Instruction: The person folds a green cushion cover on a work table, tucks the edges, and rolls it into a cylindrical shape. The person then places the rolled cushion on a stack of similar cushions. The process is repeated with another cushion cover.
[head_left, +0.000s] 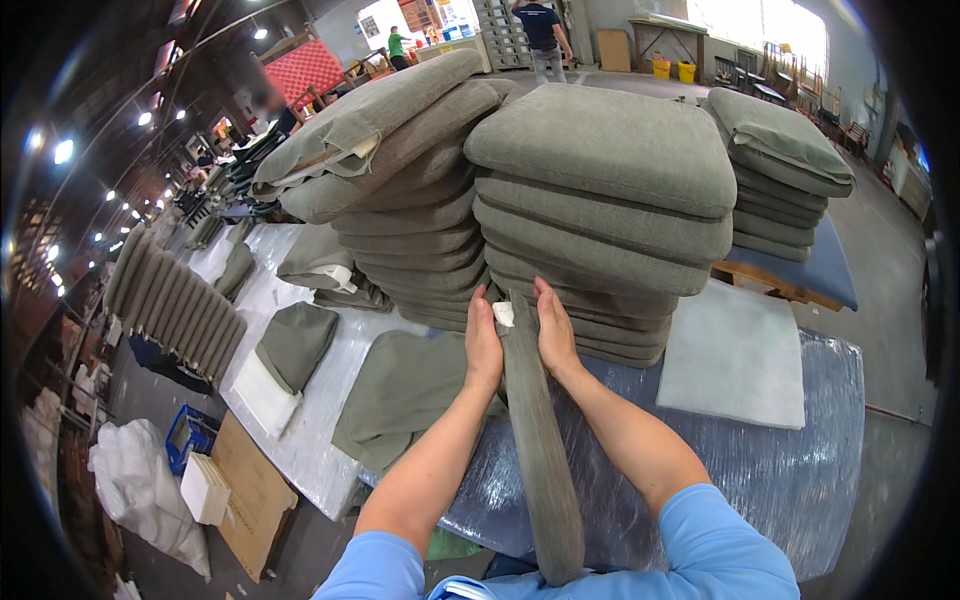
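Note:
A grey-green fabric cushion (pixel 540 450) stands on its narrow edge in front of me, running from my body toward the stacks. White filling (pixel 503 314) pokes out at its far end. My left hand (pixel 484 345) lies along the left side of that end, palm inward and fingers stretched out. Across from it, my right hand (pixel 555 333) is flat along the right side, fingers also extended. Neither hand wraps its fingers around the cushion. Beneath is a table wrapped in shiny plastic (pixel 780 480). A loose grey-green cover (pixel 395 400) lies left of my left forearm.
Tall cushion stacks rise just ahead, a middle stack (pixel 605 150) and a left stack (pixel 400 190). Another stack (pixel 775 150) stands far right. A white foam sheet (pixel 735 355) lies at right. A partly covered foam piece (pixel 295 350) is at left. Other people are in the background.

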